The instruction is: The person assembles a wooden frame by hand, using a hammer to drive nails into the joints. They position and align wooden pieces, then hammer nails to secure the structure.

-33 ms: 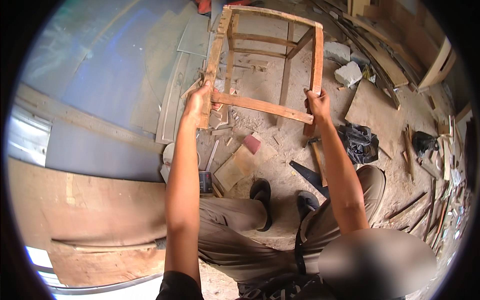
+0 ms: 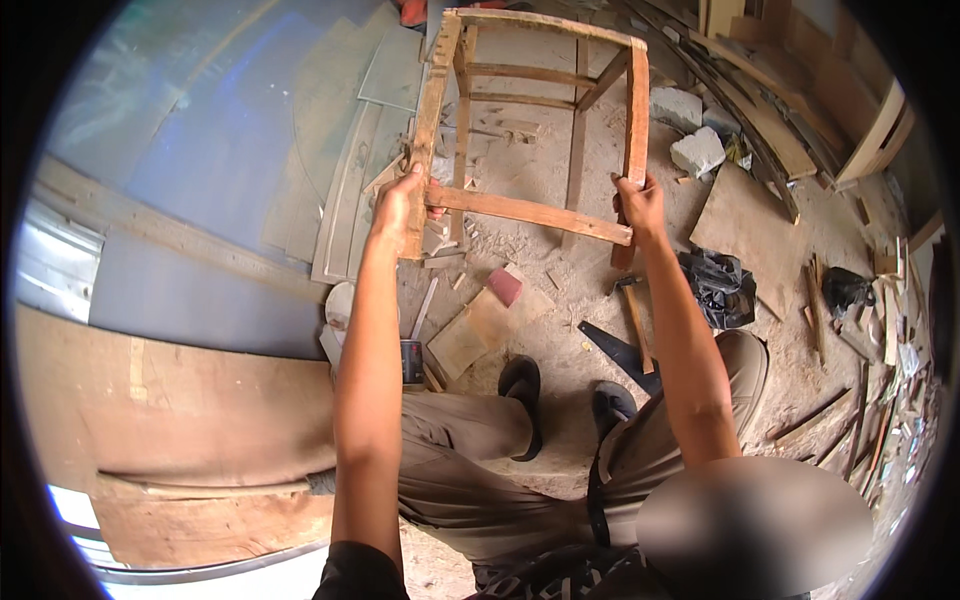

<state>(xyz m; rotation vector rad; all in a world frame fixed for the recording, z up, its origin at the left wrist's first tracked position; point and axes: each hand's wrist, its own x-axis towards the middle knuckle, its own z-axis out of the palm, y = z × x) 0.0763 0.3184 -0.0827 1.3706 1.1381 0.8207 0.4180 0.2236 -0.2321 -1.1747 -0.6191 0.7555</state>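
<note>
I hold a bare wooden stool frame [image 2: 530, 212] out in front of me, above the dusty floor. My left hand [image 2: 398, 203] grips its left leg just beside the lower cross rail. My right hand [image 2: 641, 203] is closed around the right leg at the same height. The frame is made of four legs joined by thin rails, with an open top facing away from me. My knees and black sandals [image 2: 522, 388] are below it.
A hammer [image 2: 634, 312] and a black flat metal piece [image 2: 618, 350] lie on the floor below the frame. A black bag [image 2: 716, 286], a red block [image 2: 505, 286], a plywood scrap [image 2: 468, 338] and white stone chunks [image 2: 697, 152] lie around. Large boards [image 2: 200, 410] stand at left, planks [image 2: 870, 130] at right.
</note>
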